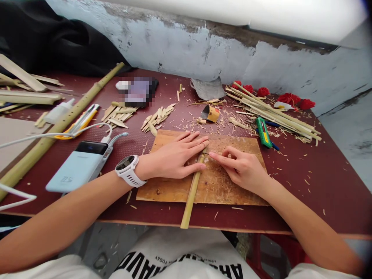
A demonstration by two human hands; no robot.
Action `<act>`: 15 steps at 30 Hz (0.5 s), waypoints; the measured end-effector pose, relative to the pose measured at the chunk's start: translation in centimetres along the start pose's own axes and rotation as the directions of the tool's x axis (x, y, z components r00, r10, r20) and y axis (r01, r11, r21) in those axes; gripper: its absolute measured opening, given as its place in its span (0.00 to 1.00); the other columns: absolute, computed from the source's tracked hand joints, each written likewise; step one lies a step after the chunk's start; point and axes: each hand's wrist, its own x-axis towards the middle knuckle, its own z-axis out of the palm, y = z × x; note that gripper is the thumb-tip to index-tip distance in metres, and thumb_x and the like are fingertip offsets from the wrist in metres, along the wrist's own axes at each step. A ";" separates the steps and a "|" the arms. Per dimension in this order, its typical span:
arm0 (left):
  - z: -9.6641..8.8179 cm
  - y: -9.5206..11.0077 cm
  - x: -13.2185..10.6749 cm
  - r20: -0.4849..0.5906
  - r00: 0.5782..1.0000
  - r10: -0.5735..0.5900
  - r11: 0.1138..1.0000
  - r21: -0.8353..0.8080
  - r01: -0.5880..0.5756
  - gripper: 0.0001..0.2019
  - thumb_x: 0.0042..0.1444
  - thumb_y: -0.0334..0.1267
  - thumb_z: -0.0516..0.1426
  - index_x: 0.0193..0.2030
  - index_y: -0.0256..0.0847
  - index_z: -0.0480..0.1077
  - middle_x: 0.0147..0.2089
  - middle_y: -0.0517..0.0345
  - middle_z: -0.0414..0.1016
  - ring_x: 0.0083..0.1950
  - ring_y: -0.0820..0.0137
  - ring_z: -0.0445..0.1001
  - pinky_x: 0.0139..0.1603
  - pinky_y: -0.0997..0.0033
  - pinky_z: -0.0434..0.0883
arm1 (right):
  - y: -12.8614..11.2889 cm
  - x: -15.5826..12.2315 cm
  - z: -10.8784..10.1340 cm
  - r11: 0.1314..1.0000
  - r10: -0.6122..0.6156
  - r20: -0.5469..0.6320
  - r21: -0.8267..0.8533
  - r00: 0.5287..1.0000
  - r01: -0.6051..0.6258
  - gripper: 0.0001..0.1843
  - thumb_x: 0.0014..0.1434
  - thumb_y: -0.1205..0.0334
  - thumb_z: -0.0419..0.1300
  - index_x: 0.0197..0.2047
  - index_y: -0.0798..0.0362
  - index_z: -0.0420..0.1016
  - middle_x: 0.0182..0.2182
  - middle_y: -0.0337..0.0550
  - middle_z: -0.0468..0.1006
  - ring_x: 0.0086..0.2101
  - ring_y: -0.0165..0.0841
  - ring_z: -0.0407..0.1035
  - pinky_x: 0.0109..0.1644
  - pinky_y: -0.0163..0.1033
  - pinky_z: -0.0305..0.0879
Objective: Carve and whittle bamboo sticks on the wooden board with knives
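Note:
A narrow bamboo strip point(191, 199) lies lengthwise on a worn wooden board point(232, 188), its near end jutting past the table's front edge. My left hand point(180, 155) rests flat across the strip's upper part, fingers stretched out, hiding some of it. Close by on the right, my right hand point(242, 166) is closed in a pinch. Between its thumb and forefinger is a thin dark pin-like piece point(205, 154), its tip at the strip; the piece is too small to name surely.
Green utility knife point(263, 131), bamboo sticks point(276, 112), and curled sandpaper point(211, 114) lie beyond the board. Leftward are a power bank point(78, 166) with cables, a yellow cutter point(84, 122), a long bamboo pole point(84, 102), and bamboo slivers point(158, 118). A wall stands behind.

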 end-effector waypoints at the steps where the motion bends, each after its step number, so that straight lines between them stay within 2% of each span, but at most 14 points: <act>1: 0.0 0.0 0.0 -0.001 1.000 0.001 1.000 0.001 -0.001 0.39 0.73 0.62 0.45 0.80 0.34 0.52 0.82 0.49 0.44 0.84 0.50 0.39 0.83 0.47 0.40 | 0.0 0.1 -0.2 1.000 -0.006 0.010 -0.017 1.000 0.006 0.26 0.71 0.70 0.54 0.68 0.42 0.73 0.43 0.41 0.77 0.31 0.26 0.68 0.35 0.32 0.62; 8: -0.3 0.1 0.0 0.001 1.000 0.005 1.000 -0.029 -0.005 0.39 0.73 0.61 0.47 0.79 0.34 0.53 0.82 0.46 0.47 0.83 0.50 0.41 0.83 0.46 0.42 | -0.5 0.9 -1.7 0.974 -0.070 0.087 -0.209 0.994 0.087 0.30 0.66 0.73 0.53 0.67 0.44 0.73 0.45 0.41 0.80 0.32 0.28 0.70 0.31 0.34 0.57; 15: -0.1 -0.1 0.0 -0.029 1.000 0.010 0.999 -0.046 -0.011 0.38 0.73 0.60 0.48 0.79 0.36 0.53 0.82 0.46 0.48 0.83 0.51 0.43 0.82 0.47 0.42 | -0.4 0.2 -1.1 0.958 -0.089 0.101 -0.263 0.991 0.113 0.31 0.66 0.73 0.53 0.70 0.43 0.70 0.44 0.41 0.80 0.32 0.27 0.71 0.31 0.33 0.58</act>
